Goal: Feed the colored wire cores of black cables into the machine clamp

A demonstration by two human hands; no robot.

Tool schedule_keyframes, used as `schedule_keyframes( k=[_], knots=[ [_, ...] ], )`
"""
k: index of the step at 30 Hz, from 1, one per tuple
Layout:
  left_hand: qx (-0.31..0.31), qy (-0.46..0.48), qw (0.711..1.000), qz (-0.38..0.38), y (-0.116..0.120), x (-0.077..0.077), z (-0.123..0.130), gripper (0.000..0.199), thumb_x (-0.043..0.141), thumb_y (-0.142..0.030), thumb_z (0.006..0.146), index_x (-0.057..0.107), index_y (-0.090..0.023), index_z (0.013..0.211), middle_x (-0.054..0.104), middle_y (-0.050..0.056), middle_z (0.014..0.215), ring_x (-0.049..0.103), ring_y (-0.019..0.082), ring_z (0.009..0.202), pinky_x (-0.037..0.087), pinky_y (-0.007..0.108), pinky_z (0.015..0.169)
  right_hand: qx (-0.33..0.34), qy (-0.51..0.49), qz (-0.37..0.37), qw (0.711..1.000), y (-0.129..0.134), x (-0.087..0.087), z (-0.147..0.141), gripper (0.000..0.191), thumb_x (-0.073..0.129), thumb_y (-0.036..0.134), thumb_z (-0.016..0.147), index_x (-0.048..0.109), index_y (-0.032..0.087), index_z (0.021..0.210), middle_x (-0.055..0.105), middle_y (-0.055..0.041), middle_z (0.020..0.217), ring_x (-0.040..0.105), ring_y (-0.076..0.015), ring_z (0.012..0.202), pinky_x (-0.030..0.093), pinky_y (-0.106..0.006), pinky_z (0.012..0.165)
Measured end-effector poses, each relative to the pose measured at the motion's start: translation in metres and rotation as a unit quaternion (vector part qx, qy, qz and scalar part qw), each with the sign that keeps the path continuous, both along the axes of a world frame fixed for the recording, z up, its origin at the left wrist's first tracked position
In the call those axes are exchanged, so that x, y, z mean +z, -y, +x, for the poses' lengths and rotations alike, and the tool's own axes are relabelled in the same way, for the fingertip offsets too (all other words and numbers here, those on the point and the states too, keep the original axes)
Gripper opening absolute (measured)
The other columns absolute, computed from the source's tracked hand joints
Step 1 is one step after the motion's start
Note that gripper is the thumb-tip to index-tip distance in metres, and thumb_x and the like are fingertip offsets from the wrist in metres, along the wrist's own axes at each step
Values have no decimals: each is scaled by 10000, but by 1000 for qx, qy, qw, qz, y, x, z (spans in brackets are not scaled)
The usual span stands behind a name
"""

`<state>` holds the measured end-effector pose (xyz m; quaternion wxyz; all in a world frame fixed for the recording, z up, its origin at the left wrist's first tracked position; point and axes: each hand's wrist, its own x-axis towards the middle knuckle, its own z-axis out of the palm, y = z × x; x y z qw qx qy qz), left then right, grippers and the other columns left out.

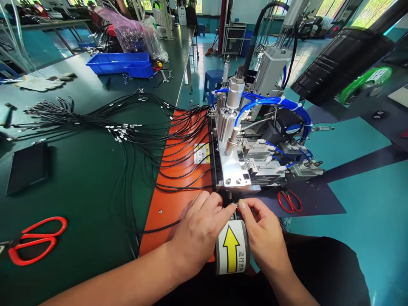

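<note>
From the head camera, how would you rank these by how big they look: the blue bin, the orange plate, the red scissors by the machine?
1. Orange plate
2. Blue bin
3. Red scissors by the machine

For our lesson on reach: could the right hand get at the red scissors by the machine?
Probably yes: the red scissors lie beyond the right hand, with nothing visible between, though it is busy at a small part.

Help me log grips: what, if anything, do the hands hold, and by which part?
Right hand seems to hold a tiny piece beside the left hand; part held unclear.
</note>
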<state>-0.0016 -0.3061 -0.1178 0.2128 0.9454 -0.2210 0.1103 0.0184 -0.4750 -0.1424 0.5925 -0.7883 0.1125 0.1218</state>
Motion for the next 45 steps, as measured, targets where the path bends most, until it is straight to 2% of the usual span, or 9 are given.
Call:
schedule_keyframes(
  k=[5,9,12,19,23,26,30,34,45],
  knots=[
    [-8,8,999,34,0,5,0,384,567,-74,840,626,-159,1210,538,73,904,438,205,779,456,330,628,29,26,-83,996,0,2,2,424,497,611,936,599,201,901,628,4,763,534,-143,685,433,-264,629],
    [12,15,999,27,1,5,-1,235,526,-97,879,648,-136,1076,546,73,885,446,217,783,453,367,663,43,22,-88,995,0,3,4,422,468,601,952,577,200,882,615,5,767,529,-145,707,429,-267,645],
    [29,8,999,16,2,1,-3,169,489,-98,905,639,-124,978,535,80,878,446,228,809,449,389,703,40,18,-79,996,0,2,5,430,479,607,945,581,193,887,612,-8,778,528,-153,725,425,-268,649],
    [44,24,998,-22,-1,-8,-3,191,453,-116,946,632,-138,1009,526,76,884,437,232,832,416,373,701,46,-46,37,997,12,2,-3,491,536,648,899,627,165,911,539,-21,715,455,-144,649,355,-245,554],
    [41,22,998,-33,-2,-10,-3,167,476,-117,938,629,-138,1001,531,75,886,443,229,829,417,370,706,69,-58,54,995,11,13,-7,452,594,611,880,631,160,863,577,-26,752,481,-148,688,395,-245,597],
    [40,20,998,-35,-1,-10,-3,155,494,-113,928,629,-138,1000,535,75,895,446,226,829,422,368,706,65,-27,9,997,8,18,-5,427,580,584,894,623,167,816,566,-14,727,477,-140,664,388,-240,580],
    [32,6,999,-25,-1,-6,-4,182,494,-112,929,640,-135,1034,545,77,917,460,231,857,446,381,733,88,29,-78,993,8,19,0,374,543,539,925,622,184,839,580,-5,745,487,-136,669,393,-242,596],
    [19,-25,1000,-1,-2,1,-4,189,510,-100,915,650,-134,1037,558,70,913,461,231,853,457,392,733,106,62,-108,987,10,17,5,322,525,480,948,601,195,819,555,14,720,482,-126,650,382,-249,600],
    [5,57,993,105,4,18,-17,352,394,-13,877,652,-55,1112,626,132,964,544,269,879,502,433,732,49,9,-19,999,15,7,9,417,531,574,925,636,171,947,600,-30,783,508,-152,690,370,-252,589]
  ],
)
